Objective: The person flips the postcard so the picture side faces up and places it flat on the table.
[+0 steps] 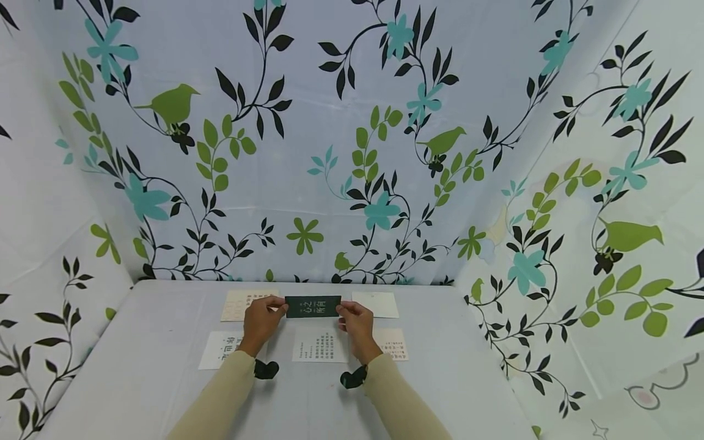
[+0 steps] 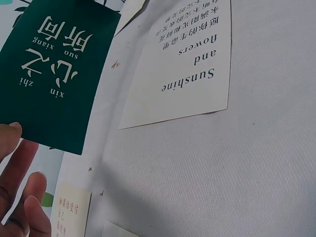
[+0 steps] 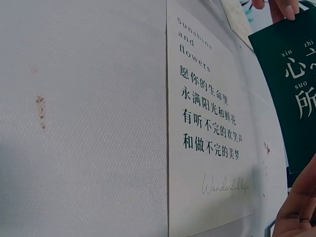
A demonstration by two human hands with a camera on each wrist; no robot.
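A dark green card (image 1: 313,307) with pale Chinese characters and pinyin is held above the table, its long side level in the head view. My left hand (image 1: 262,321) pinches its left end between thumb and fingers. At the opposite end, my right hand (image 1: 359,327) grips the edge in the same way. Close up in the left wrist view, the green card (image 2: 54,74) shows its print upside down, with the thumb on its corner. Below it on the table lies a white card (image 3: 207,108) printed "Sunshine and flowers" with Chinese lines under it.
Around the hands, several cards lie on the white-covered table (image 1: 154,366): a cream card (image 1: 233,304) at back left, a pale card (image 1: 379,304) at back right, a white card (image 1: 217,351) at front left and a printed cream card (image 1: 393,344) at front right. Patterned cloth (image 1: 330,153) hangs behind.
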